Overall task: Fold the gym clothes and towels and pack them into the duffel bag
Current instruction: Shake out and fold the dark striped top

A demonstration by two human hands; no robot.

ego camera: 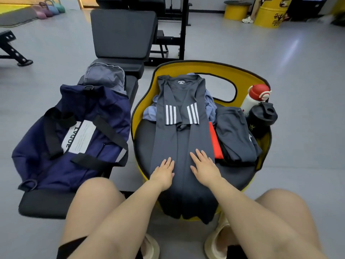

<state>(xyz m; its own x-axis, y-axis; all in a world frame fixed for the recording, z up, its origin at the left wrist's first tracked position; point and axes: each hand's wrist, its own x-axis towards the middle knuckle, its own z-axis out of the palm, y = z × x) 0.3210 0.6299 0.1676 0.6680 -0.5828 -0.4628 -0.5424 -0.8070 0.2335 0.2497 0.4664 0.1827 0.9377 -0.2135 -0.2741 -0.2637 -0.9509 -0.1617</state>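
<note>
A dark grey shirt [182, 113] with white sleeve stripes lies lengthwise on the yellow-rimmed round seat [233, 176], both sides folded in toward its middle. My left hand [164, 171] and my right hand [204, 166] press flat on its lower half with straight fingers. A light blue garment [150, 113] lies crumpled under the shirt. To the right sit a red item [215, 144] and a folded dark grey garment [235, 133]. The navy duffel bag [74, 139] rests on the black bench at my left, with a grey garment [104, 75] at its far end.
A white bottle with a red cap [254, 98] and a black shaker [261, 116] stand at the seat's right edge. A black weight bench [123, 34] rises behind. Yellow drums [268, 14] and a person's leg stand far right, kettlebells [50, 9] far left.
</note>
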